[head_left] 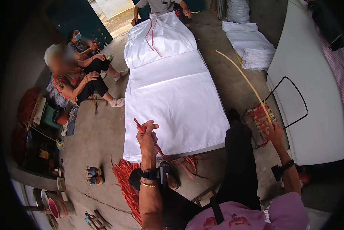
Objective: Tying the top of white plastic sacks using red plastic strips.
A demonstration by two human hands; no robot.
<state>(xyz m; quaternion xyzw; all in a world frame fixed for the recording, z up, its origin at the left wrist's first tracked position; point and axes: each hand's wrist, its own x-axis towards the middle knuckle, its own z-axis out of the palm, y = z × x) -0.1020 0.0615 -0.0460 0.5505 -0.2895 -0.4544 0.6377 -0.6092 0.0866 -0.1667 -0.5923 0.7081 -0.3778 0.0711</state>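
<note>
My left hand (146,136) is closed round a flat red strip (139,125), held over the near left part of a white woven cloth (172,99). One end of the strip sticks out past my fingers; the rest trails down by my wrist. Out to the right, my right hand (274,132) grips the near end of a long, thin yellow stick (245,78), which curves up and away to the far left. The white cloth lies stacked in layers on a long table. At its far end, two red strips (152,34) lie on the gathered cloth.
A bundle of red strips (126,184) hangs by my left knee. To the right stand a woven-seat chair (261,117) and a large white panel (314,84). White folded sacks (252,46) lie at the far right. One person sits beyond the table, two at left. Bottles (94,175) stand on the floor.
</note>
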